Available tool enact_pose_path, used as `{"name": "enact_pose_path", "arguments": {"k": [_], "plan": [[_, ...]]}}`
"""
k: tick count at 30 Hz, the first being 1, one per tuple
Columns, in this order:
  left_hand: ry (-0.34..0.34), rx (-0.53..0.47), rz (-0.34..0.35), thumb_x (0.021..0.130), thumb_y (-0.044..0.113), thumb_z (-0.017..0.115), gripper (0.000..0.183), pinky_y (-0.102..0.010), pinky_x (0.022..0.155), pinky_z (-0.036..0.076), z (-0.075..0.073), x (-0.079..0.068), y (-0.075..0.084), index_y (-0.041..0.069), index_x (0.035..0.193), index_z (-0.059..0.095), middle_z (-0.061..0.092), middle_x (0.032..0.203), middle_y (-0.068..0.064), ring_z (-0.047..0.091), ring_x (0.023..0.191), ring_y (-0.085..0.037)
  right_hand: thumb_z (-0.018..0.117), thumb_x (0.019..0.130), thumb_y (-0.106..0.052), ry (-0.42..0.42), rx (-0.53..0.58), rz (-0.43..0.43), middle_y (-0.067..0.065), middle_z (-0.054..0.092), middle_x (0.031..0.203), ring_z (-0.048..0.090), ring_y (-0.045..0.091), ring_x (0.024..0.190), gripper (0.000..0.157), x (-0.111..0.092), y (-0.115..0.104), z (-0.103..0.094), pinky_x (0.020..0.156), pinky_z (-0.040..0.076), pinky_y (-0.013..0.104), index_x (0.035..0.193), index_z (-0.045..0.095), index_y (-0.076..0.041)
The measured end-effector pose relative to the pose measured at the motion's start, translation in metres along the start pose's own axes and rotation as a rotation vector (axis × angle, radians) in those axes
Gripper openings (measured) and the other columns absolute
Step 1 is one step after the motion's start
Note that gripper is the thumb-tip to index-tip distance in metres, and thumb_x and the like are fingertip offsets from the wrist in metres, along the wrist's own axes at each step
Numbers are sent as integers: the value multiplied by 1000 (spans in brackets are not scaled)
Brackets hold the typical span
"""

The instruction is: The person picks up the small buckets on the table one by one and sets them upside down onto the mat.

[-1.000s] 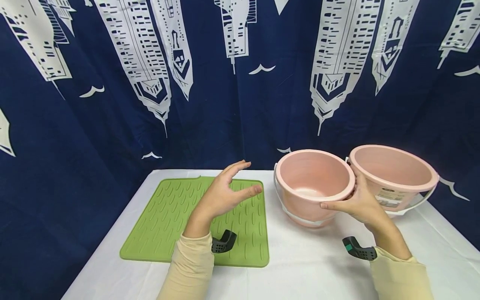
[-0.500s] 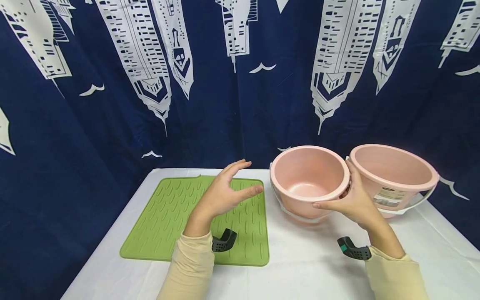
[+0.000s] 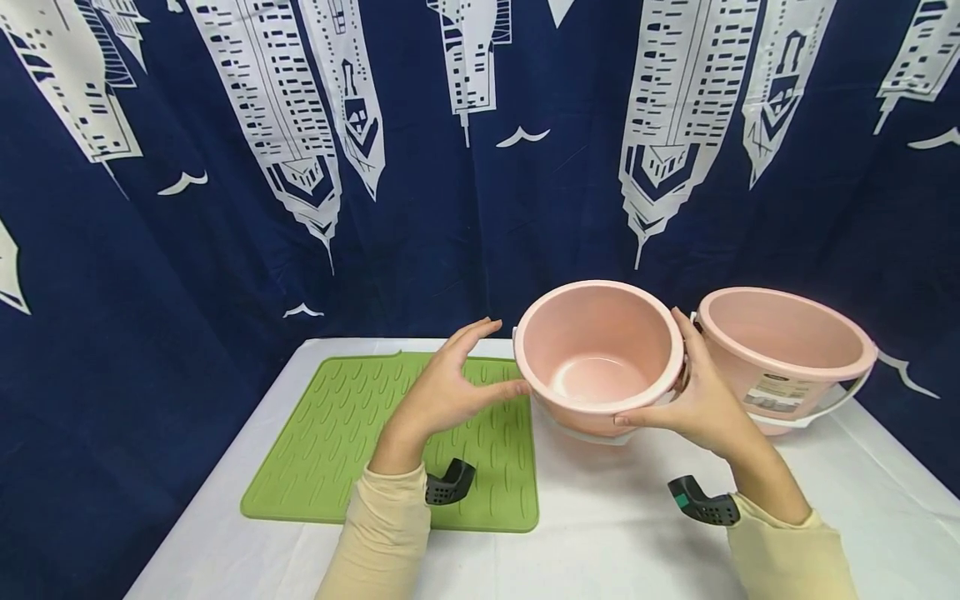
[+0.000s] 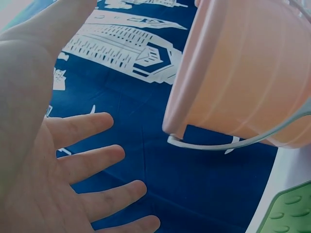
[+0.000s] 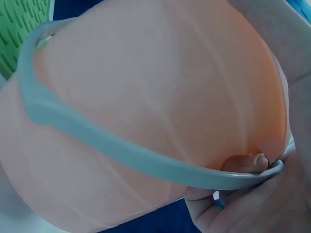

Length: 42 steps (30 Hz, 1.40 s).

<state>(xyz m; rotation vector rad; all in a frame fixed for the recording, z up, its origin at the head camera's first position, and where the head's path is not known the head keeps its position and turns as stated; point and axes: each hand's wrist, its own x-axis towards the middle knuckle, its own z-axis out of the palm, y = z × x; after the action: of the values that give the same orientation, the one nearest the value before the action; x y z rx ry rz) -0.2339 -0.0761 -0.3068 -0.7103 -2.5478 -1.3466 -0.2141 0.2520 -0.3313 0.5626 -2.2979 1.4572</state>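
Bucket (image 3: 598, 329), tilted between mat (image 3: 315, 450) and labelled bucket (image 3: 787, 333), is gripped near its rim by the right hand (image 3: 701, 408), so the left hand (image 3: 442, 392), fingers spread just apart, would best steady the opposite side.

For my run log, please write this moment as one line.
right hand: grips pink bucket; left hand: fingers spread near it; labelled bucket: stands at right; green mat: flat at left

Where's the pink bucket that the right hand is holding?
In the head view, the held bucket is right of centre, gripped by the right hand, between the green mat on its left and the labelled bucket on its right.
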Motion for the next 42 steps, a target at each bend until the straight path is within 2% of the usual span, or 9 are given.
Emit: {"name": "enact_pose_path", "arguments": {"k": [6,11,14,21,24,30,35,40,42], "plan": [[-8,-1,23,66,53,92,103,-51,112,32,2,0,-2,29,153,42,34,158,7,31,144,-15,99,49,5,-49,32,-53,19,21,161,44,33,128,150,-1,-8,0,93,44,13,163,4,-16],[-32,-12,62,59,48,97,116,-52,111,33,2,0,-3,31,156,36,34,158,5,31,143,-14,96,47,13,-87,122,-83,14,19,162,38,27,134,150,-2,-13,-2,99,42,16,163,8,-20],[-46,-33,80,56,44,99,124,-50,111,34,3,1,-4,34,158,30,32,158,8,31,143,-13,94,46,18,-112,180,-103,17,19,161,35,26,136,149,-3,-13,-5,101,40,16,163,10,-19],[-72,-111,138,56,31,102,133,-53,110,35,6,2,-8,32,161,20,26,162,8,36,143,-23,90,41,26,-165,294,-158,23,22,158,42,22,134,150,-5,-12,-10,102,42,19,163,12,-15],[-86,-135,150,56,28,102,135,-56,110,34,6,2,-8,33,161,18,24,162,9,36,143,-21,89,40,27,-177,319,-169,22,23,158,44,21,133,150,-5,-11,-11,102,43,20,163,12,-15],[-115,-175,162,56,22,102,137,-54,111,33,6,2,-6,32,162,16,23,162,11,35,142,-12,86,39,29,-212,395,-205,18,23,160,45,21,132,150,-4,-9,-14,99,47,24,162,11,-12],[-144,-207,191,55,16,102,140,-54,111,32,6,2,-7,30,162,14,24,162,11,33,143,-13,87,39,28,-263,454,-229,16,22,160,45,22,133,150,-4,-6,-15,97,49,28,162,11,-10],[-169,-256,223,52,9,102,146,-54,112,31,6,1,-7,31,163,10,20,163,13,26,146,-12,89,41,24,-299,465,-236,17,21,160,43,22,134,149,-4,-6,-13,98,49,29,162,9,-10],[-182,-289,230,51,16,104,149,-53,112,31,6,1,-8,33,163,7,20,164,12,29,146,-16,90,42,24,-310,466,-229,17,21,160,43,23,134,149,-4,-6,-13,98,49,29,163,9,-10]]}}
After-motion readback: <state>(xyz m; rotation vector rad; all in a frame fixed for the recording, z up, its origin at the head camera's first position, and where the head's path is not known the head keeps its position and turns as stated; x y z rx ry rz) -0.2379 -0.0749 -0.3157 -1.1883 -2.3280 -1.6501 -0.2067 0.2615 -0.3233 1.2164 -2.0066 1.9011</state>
